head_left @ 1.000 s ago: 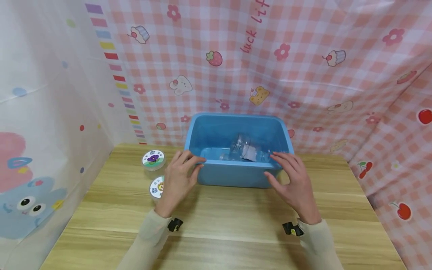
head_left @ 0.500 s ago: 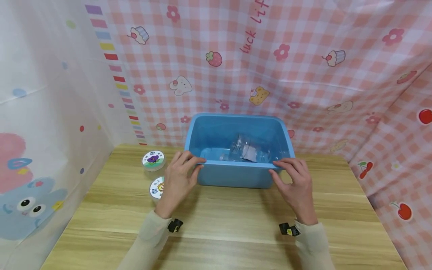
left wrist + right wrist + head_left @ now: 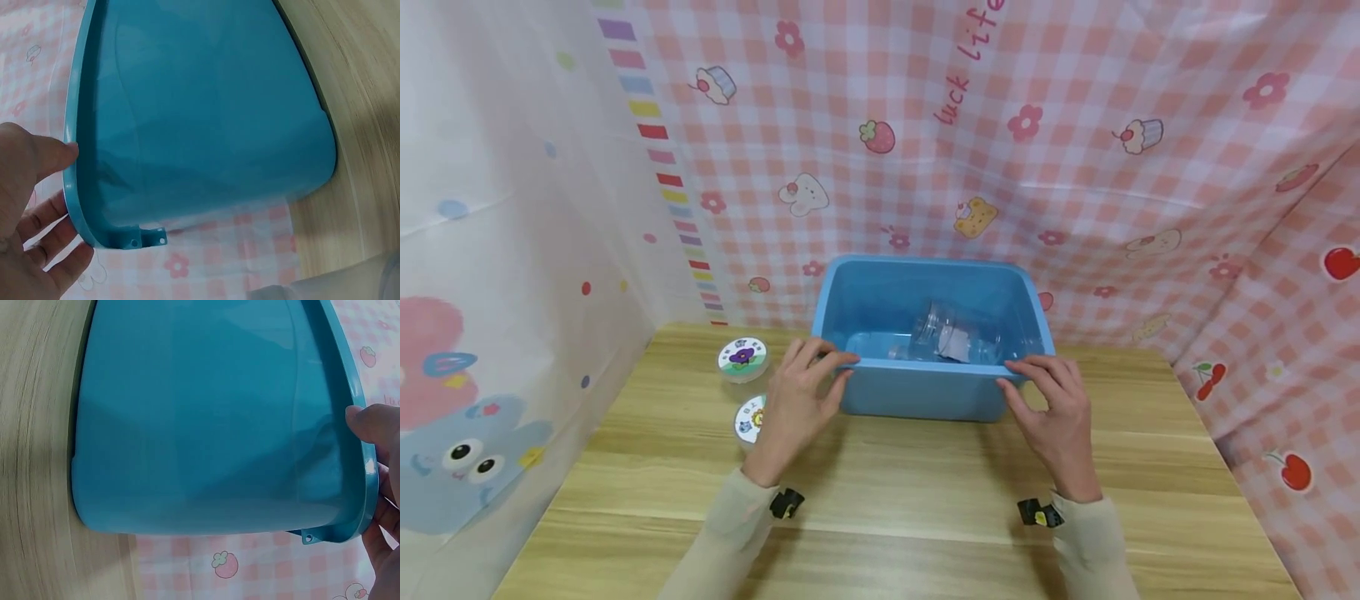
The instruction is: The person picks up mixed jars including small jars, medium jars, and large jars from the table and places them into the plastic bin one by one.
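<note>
A blue plastic bin [image 3: 925,393] stands on the table near the back curtain. My left hand [image 3: 793,408] pinches its front rim near the left corner; in the left wrist view the thumb [image 3: 57,155] lies on the outer side, with the other fingers across the rim. At the right front corner my right hand [image 3: 1058,421] grips the same rim, its thumb [image 3: 369,422] outside and the fingers partly hidden behind the edge. Inside the bin lie clear plastic containers, one a jar [image 3: 929,327] on its side. A whitish piece [image 3: 953,343] shows among them.
Left of the bin stand two round tubs with printed lids, one with a purple flower [image 3: 742,358]. The other tub [image 3: 748,418] is partly covered by my left hand. A pink checked curtain [image 3: 880,192] hangs behind the wooden table [image 3: 917,517].
My right hand has moved slightly and closed its thumb and fingers onto the rim. The left hand keeps its hold. The head view has tilted a little; the bin stays in place.
</note>
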Demonstrator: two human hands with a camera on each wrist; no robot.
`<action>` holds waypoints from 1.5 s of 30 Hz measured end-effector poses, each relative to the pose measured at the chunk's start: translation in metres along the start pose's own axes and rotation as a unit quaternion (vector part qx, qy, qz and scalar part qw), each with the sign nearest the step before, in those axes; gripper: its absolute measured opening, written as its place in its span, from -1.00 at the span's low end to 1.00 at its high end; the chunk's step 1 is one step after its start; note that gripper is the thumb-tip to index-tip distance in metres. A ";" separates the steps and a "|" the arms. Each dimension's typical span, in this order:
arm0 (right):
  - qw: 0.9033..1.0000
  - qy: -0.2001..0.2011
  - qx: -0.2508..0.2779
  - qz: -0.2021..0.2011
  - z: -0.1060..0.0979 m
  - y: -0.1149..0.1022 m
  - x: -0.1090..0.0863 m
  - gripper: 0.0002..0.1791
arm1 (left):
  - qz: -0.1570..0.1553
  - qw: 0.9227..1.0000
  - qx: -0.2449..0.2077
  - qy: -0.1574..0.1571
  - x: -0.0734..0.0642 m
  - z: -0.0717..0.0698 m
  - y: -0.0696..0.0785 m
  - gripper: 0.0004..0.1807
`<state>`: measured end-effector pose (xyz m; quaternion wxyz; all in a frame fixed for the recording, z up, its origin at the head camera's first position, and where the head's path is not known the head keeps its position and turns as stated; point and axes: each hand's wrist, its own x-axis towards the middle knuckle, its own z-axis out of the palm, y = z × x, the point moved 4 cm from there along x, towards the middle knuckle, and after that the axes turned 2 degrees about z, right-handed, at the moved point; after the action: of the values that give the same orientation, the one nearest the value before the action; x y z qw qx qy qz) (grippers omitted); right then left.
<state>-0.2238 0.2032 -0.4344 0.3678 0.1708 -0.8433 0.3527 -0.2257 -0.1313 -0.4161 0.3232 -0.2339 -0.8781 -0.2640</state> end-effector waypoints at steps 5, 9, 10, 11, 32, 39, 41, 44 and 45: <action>0.999 0.026 0.016 -0.016 0.002 0.001 0.000 -0.63 | 0.001 1.000 -0.019 -0.013 -0.001 -0.005 0.000 -0.78; 0.999 0.036 0.026 -0.018 0.002 0.000 0.000 -0.61 | -0.012 0.999 -0.034 -0.012 -0.003 -0.012 -0.004 -0.65; 0.999 0.037 0.027 -0.019 0.002 0.001 0.000 -0.62 | -0.015 0.999 -0.036 -0.012 -0.004 -0.014 -0.005 -0.61; 0.999 0.039 0.029 -0.019 0.002 0.001 0.000 -0.62 | -0.020 0.999 -0.037 -0.013 -0.005 -0.015 -0.007 -0.57; 0.998 0.041 0.045 -0.015 0.003 0.004 0.001 -0.63 | -0.189 0.978 -0.075 -0.034 -0.064 -0.029 -0.059 -0.08; 0.998 0.036 0.042 -0.009 0.002 0.004 0.001 -0.64 | -0.243 0.963 -0.112 -0.036 -0.084 -0.021 -0.069 0.02; 0.999 0.034 0.039 -0.006 0.002 0.004 0.001 -0.64 | -0.261 0.957 -0.119 -0.036 -0.089 -0.019 -0.072 0.05; 0.999 0.033 0.037 -0.003 0.001 0.004 0.000 -0.63 | -0.281 0.950 -0.131 -0.037 -0.097 -0.015 -0.076 0.10; 0.999 0.033 0.038 -0.003 0.001 0.005 0.000 -0.63 | -0.288 0.947 -0.137 -0.037 -0.100 -0.014 -0.077 0.12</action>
<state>-0.2270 0.2054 -0.4371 0.3902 0.1753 -0.8161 0.3885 -0.1966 -0.2218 -0.5004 0.1656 -0.0232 -0.8748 -0.4547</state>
